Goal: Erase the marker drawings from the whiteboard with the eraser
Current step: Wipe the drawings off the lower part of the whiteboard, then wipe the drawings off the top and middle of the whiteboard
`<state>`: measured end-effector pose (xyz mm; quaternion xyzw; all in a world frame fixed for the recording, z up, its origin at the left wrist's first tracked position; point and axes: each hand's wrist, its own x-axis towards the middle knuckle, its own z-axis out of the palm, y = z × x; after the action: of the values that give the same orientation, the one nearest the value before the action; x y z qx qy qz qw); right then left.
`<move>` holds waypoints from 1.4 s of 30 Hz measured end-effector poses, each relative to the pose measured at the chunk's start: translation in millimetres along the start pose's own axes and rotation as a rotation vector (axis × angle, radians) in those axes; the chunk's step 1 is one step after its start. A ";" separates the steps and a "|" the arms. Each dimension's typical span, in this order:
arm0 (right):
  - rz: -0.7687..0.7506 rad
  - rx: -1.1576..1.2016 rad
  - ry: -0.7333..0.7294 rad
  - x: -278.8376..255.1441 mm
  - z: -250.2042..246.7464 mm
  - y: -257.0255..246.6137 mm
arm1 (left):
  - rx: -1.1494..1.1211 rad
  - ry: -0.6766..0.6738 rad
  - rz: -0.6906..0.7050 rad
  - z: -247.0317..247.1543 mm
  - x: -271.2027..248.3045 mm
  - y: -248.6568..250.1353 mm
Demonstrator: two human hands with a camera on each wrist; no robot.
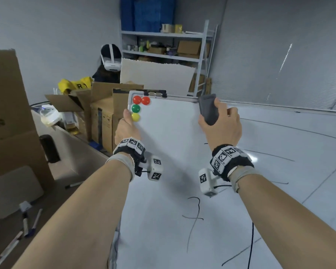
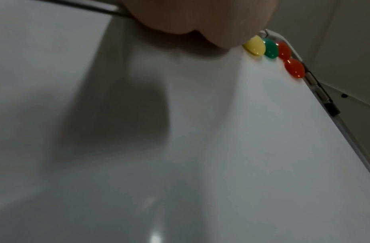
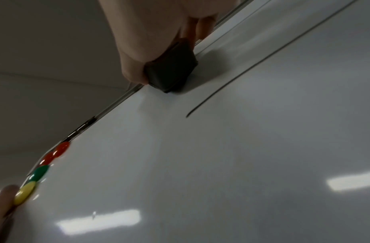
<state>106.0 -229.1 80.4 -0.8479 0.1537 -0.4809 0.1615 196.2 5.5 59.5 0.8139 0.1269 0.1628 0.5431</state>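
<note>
Item: dark grey block-shaped eraser [image 1: 209, 109], upper centre-right of the head view, flat against the top edge of the glossy white whiteboard [image 1: 169, 144]. Judged light, rigid-bodied, best held across its long sides. Right hand [image 1: 222, 127] wrapped round it. Left hand [image 1: 125, 129] clamped the board's left edge beside the yellow round magnet [image 1: 135, 117]. Black marker lines [image 1: 194, 218] remained at lower centre.

Four round glossy plastic magnets sit on one white, metal-framed whiteboard [image 1: 169, 133]: two red magnets [image 1: 137, 100] [image 1: 145, 100], one green magnet [image 1: 135, 108] and one yellow magnet [image 1: 135, 117]. One dark grey block eraser [image 1: 209, 109] is in view, along with two bare hands, the left hand [image 1: 125, 131] and the right hand [image 1: 224, 129]. Several black marker strokes [image 1: 195, 218] cross the board; their exact number cannot be told.
</note>
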 end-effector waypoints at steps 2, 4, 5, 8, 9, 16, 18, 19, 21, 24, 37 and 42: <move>0.023 -0.011 0.005 -0.1 -5.0 6.4 | -0.010 -0.004 -0.003 -0.6 0.2 -0.3; 0.021 0.018 -0.004 -2.1 -4.2 0.4 | -0.021 -0.004 -0.003 -3.7 0.3 -1.4; -0.001 0.038 -0.019 -5.0 -1.7 -6.4 | -0.022 -0.002 -0.003 -5.9 0.6 -2.3; -0.158 0.044 -0.120 -19.9 11.9 -35.9 | -0.004 0.010 -0.005 -12.2 1.8 -4.9; -0.197 0.041 -0.151 -25.0 16.5 -45.1 | 0.002 0.012 -0.005 -14.2 2.4 -5.4; -0.156 -0.006 -0.106 -24.8 9.5 -31.6 | 0.019 0.016 -0.034 -10.9 3.6 -6.2; -0.029 -0.012 -0.037 -19.9 -3.2 -3.9 | 0.023 0.015 -0.042 -5.5 1.3 -2.7; 0.024 -0.022 -0.011 -17.7 -10.3 10.6 | 0.020 0.024 -0.052 -3.0 0.5 -1.7; 0.079 -0.042 0.012 -13.1 -23.3 34.3 | 0.025 0.043 -0.078 -0.8 -5.0 0.9; 0.040 -0.019 0.029 -7.3 -32.2 45.8 | 0.169 0.212 -0.059 14.4 -20.3 12.8; 0.057 0.012 0.033 14.6 -68.6 96.8 | 0.382 -0.150 0.797 107.8 -101.3 124.2; 0.171 -0.006 0.048 11.4 -80.5 127.4 | 0.354 -0.104 0.781 108.3 -99.9 119.1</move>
<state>28.5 -358.7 74.5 -0.8204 0.2310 -0.4851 0.1956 152.0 -169.1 118.3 0.8885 -0.1924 0.2906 0.2984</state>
